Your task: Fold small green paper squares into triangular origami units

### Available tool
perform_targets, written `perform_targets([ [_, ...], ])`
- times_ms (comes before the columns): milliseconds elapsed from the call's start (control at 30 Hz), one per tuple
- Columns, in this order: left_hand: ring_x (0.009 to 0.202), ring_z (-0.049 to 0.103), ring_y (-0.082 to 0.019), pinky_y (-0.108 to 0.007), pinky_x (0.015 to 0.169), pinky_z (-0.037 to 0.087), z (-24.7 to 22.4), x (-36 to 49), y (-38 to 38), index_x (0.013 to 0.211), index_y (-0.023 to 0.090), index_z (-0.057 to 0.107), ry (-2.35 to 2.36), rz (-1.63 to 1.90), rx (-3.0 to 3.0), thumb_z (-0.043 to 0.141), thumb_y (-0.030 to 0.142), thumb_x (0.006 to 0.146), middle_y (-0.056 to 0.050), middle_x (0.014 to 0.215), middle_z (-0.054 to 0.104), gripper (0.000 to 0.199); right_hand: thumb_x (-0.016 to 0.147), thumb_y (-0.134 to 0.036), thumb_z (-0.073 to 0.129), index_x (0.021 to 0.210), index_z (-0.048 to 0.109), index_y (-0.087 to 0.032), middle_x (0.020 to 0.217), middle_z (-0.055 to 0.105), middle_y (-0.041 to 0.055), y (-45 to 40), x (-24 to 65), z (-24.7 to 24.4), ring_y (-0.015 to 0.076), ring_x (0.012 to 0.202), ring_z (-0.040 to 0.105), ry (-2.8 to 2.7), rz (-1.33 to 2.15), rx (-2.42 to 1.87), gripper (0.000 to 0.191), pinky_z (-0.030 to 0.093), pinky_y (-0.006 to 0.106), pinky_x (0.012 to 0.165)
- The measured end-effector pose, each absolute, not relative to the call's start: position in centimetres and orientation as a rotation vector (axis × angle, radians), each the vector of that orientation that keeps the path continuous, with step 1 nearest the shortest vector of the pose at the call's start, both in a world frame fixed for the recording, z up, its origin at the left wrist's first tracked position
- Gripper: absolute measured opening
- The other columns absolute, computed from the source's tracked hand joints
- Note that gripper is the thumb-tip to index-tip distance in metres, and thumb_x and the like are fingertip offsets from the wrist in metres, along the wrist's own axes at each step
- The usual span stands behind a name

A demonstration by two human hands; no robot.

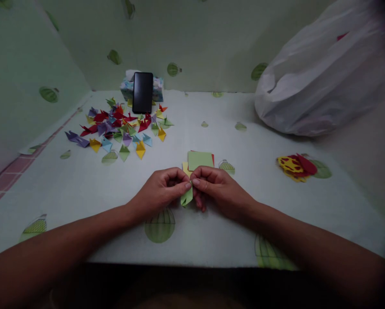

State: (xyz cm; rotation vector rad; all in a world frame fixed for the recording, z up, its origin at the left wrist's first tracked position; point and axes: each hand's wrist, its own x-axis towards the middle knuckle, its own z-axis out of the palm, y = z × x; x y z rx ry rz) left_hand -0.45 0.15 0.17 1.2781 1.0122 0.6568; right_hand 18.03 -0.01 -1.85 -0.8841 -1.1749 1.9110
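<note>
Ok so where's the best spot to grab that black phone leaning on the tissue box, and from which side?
Probably by its two long edges near the top, coming from above and in front. The phone stands nearly upright, its back leaning on the tissue box, so the back is blocked. Folded paper pieces crowd its foot, while the side edges and top look free. Both hands are pinching a green paper.

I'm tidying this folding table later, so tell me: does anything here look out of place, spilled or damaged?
Nothing looks damaged. The folded paper pieces lie scattered loosely in front of the phone, not stacked. Both hands, left hand and right hand, pinch a green paper piece. The paper squares behind them sit neatly.
</note>
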Motion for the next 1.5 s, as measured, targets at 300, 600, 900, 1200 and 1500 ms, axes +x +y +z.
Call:
perform_targets([
  [300, 0.047, 0.043, -0.005, -0.019, 0.044, 0.035, 0.3, -0.3, 0.1, 0.079, 0.015, 0.058, 1.046, 0.661, 1.300, 0.066, 0.032, 0.081, 0.005, 0.065, 0.052, 0.019, 0.084, -0.026, 0.067, 0.082, 0.057, -0.017, 0.062, 0.061, -0.0046, -0.2, 18.0, -1.7, 0.0073, 0.045, 0.056, -1.184, 1.861, -0.893, 0.015, 0.048, 0.019, 0.043],
  [600, 0.047, 0.045, -0.005, -0.019, 0.044, 0.036, 0.4, -0.3, 0.0, 0.078, 0.015, 0.057, 1.049, 0.655, 1.327, 0.065, 0.031, 0.080, 0.005, 0.064, 0.053, 0.019, 0.081, -0.025, 0.069, 0.081, 0.057, -0.017, 0.062, 0.061, -0.0043, -0.1, 18.0, -1.9, 0.0076, 0.043, 0.056, -1.187, 1.870, -0.902, 0.015, 0.047, 0.019, 0.041],
  [900, 0.050, 0.044, -0.005, -0.019, 0.046, 0.036, 0.1, -0.4, 0.1, 0.079, 0.014, 0.057, 1.026, 0.652, 1.360, 0.065, 0.029, 0.082, 0.004, 0.065, 0.053, 0.017, 0.082, -0.024, 0.066, 0.078, 0.057, -0.016, 0.061, 0.060, -0.0046, -0.1, 18.0, -1.7, 0.0071, 0.042, 0.056, -1.220, 1.848, -0.944, 0.013, 0.046, 0.019, 0.040],
  [1200, 0.056, 0.049, -0.008, -0.020, 0.052, 0.041, 0.2, -0.7, 0.1, 0.086, 0.014, 0.062, 0.997, 0.635, 1.365, 0.058, 0.033, 0.089, 0.003, 0.067, 0.057, 0.020, 0.080, -0.019, 0.062, 0.076, 0.054, -0.018, 0.058, 0.060, -0.0058, -0.2, 17.8, -1.1, 0.0068, 0.040, 0.054, -1.259, 1.792, -1.013, 0.009, 0.043, 0.019, 0.040],
  [1500, 0.050, 0.045, -0.006, -0.018, 0.046, 0.037, 0.1, -0.3, 0.2, 0.081, 0.014, 0.059, 1.024, 0.643, 1.306, 0.063, 0.030, 0.083, 0.005, 0.064, 0.052, 0.017, 0.079, -0.020, 0.061, 0.076, 0.052, -0.018, 0.056, 0.058, -0.0057, -0.4, 17.6, -0.9, 0.0077, 0.041, 0.053, -1.335, 1.716, -1.055, 0.009, 0.042, 0.020, 0.042],
])
